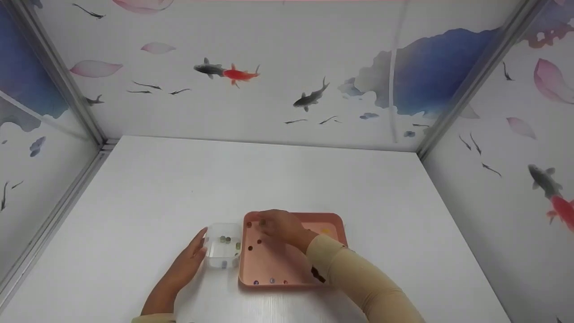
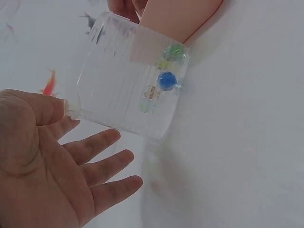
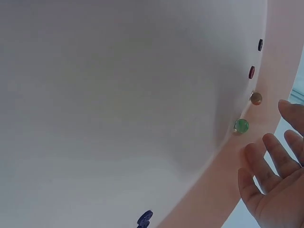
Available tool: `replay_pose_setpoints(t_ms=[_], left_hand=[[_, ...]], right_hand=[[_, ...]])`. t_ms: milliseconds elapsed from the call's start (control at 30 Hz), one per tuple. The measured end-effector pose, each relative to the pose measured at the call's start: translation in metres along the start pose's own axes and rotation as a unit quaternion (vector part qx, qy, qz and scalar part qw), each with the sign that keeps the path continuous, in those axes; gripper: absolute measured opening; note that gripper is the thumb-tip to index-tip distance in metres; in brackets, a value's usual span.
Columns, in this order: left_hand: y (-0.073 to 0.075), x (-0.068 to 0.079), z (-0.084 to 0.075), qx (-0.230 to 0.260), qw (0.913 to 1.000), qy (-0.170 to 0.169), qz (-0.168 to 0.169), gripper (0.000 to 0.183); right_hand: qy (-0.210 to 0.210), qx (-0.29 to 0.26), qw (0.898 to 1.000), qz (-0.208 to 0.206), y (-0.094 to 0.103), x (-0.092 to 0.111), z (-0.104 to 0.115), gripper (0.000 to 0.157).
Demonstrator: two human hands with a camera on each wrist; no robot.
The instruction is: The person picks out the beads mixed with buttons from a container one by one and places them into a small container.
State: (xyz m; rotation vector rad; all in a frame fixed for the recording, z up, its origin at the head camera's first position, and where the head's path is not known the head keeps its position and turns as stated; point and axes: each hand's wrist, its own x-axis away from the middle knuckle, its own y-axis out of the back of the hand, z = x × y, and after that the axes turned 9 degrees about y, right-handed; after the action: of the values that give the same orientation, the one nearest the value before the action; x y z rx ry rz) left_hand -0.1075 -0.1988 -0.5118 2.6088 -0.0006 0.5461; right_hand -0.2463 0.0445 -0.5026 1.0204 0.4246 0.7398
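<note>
A clear plastic box [image 1: 215, 256] stands at the tray's left side, holding several glass marbles, among them a blue marble [image 2: 167, 81] and a green one [image 2: 175, 51]. My left hand [image 1: 186, 262] touches its left side, thumb at the rim, the other fingers nearly straight and spread. Over the upper left of a pink tray [image 1: 269, 264] is my right hand [image 1: 284, 228], fingers loosely bent and apart. Near these fingers, a green marble [image 3: 241, 126] and a brownish marble [image 3: 256, 99] lie along the tray's wall. Nothing shows between the fingers in the right wrist view.
Small dark and reddish discs like buttons [image 3: 251, 72] lie in the tray. Small coloured pieces [image 1: 272, 281] sit along its near edge, and a yellow patch [image 1: 326, 231] shows at upper right. The right forearm hides part of the tray. Printed panels [image 1: 269, 107] enclose the white table [image 1: 215, 179].
</note>
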Motion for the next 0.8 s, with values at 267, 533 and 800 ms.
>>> replay_pose_setpoints(t_ms=[267,533,800], left_hand=[[0.0006,-0.0007,-0.0009,-0.005,1.0,0.005,-0.002,0.055],[0.0006,0.0014,-0.0005,0.001,1.0,-0.003,-0.002,0.054],[-0.0002,0.001,-0.0006,0.003,1.0,0.002,-0.001,0.055]], right_hand=[[-0.031,-0.016,0.999,0.009,-0.0015,-0.0002,-0.0009,0.04],[-0.052,-0.026,0.998,0.003,-0.0035,0.0007,-0.0008,0.039],[-0.071,-0.028,0.997,-0.005,-0.0096,0.0,-0.0021,0.038]])
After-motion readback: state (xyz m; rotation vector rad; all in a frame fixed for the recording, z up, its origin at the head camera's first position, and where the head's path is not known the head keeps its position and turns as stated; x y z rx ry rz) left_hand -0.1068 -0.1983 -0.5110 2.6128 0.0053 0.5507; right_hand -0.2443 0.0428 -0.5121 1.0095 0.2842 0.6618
